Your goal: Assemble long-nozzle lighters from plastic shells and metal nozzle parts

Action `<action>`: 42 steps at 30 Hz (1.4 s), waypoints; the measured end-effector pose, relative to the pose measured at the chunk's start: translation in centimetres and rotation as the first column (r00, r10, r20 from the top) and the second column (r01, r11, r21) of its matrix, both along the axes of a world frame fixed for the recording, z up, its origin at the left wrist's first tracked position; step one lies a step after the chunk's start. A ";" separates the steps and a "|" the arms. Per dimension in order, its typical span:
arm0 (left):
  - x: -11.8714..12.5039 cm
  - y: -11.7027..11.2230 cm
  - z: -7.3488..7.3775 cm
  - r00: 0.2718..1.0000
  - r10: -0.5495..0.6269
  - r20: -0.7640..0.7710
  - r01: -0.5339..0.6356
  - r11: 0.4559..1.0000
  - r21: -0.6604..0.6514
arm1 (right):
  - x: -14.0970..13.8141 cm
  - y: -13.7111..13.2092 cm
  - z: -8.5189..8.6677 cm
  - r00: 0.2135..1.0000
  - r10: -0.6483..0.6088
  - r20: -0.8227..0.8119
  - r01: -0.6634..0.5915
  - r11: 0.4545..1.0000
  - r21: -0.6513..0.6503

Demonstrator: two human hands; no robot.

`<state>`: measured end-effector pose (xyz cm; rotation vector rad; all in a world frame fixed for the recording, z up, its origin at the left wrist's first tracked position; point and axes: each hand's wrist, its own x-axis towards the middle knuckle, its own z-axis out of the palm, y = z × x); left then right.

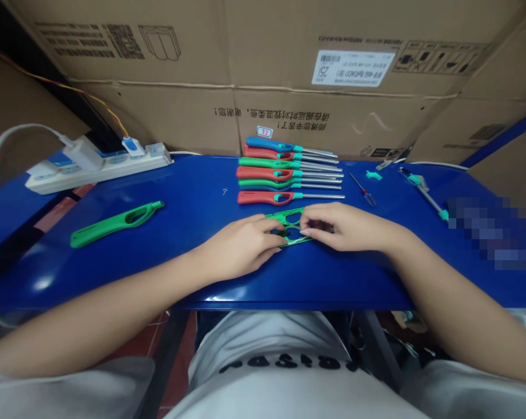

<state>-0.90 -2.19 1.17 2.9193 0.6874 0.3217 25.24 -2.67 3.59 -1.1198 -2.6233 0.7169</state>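
A green plastic lighter shell (289,216) lies flat on the blue table (193,198) in front of me, and both hands rest on it. My left hand (241,247) curls over its near end, fingertips pressed on the plastic. From the right, my right hand (345,227) pinches something small at the shell's middle. Just behind them lies a neat row of several finished long-nosed lighters (284,171) with red, green and blue handles and metal tubes pointing right.
Another green shell half (114,222) lies at the left. A white power strip (97,166) with plugs sits at the back left. A small screwdriver (363,190), a teal part (373,174) and a metal tube assembly (424,192) lie at the right. Cardboard boxes (263,75) wall the back.
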 end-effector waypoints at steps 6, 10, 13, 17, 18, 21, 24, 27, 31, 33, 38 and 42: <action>0.1 -0.1 0.3 0.996 -0.048 -0.079 0.056 0.993 0.107 | 0.3 0.0 0.1 0.994 0.111 -0.012 -0.111 0.990 -0.089; 0.2 -0.2 0.5 0.993 -0.055 -0.102 0.069 0.989 0.134 | 0.1 -0.1 0.0 0.994 0.106 0.011 -0.105 0.992 -0.066; 0.3 -0.2 0.6 0.991 -0.050 -0.125 0.071 0.984 0.162 | 0.0 0.0 -0.1 0.996 0.090 0.016 -0.089 0.994 -0.067; 0.3 -0.2 0.6 0.987 -0.057 -0.148 0.085 0.978 0.190 | 0.1 0.1 -0.4 0.996 0.056 0.064 -0.055 0.998 -0.007; 0.3 -0.2 0.5 0.988 -0.059 -0.142 0.086 0.978 0.190 | 0.2 0.1 -0.4 0.996 0.053 0.078 -0.054 0.999 0.007; 0.3 -0.2 0.4 0.992 -0.060 -0.114 0.080 0.980 0.182 | 0.3 0.1 -0.4 0.993 0.072 0.092 -0.076 0.996 0.040; 0.2 -0.2 0.2 0.993 -0.066 -0.101 0.083 0.982 0.169 | 0.4 0.0 -0.3 0.993 0.084 0.083 -0.088 0.995 0.054; 0.2 -0.2 0.1 0.994 -0.069 -0.089 0.083 0.983 0.165 | 0.5 0.0 -0.2 0.992 0.094 0.078 -0.099 0.993 0.058; 0.2 -0.2 0.1 0.994 -0.086 -0.065 0.097 0.977 0.189 | 0.5 0.1 -0.2 0.991 0.100 0.090 -0.107 0.992 0.070; 0.2 -0.2 0.1 0.994 -0.090 -0.061 0.101 0.973 0.208 | 0.4 0.0 -0.2 0.991 0.094 0.099 -0.101 0.992 0.072; 0.2 -0.3 0.2 0.993 -0.085 -0.076 0.100 0.970 0.221 | 0.2 -0.3 -0.1 0.988 0.085 0.132 -0.098 0.990 0.098; 0.1 -0.3 0.3 0.993 -0.083 -0.086 0.099 0.973 0.207 | 0.1 -0.5 0.1 0.987 0.085 0.134 -0.095 0.993 0.072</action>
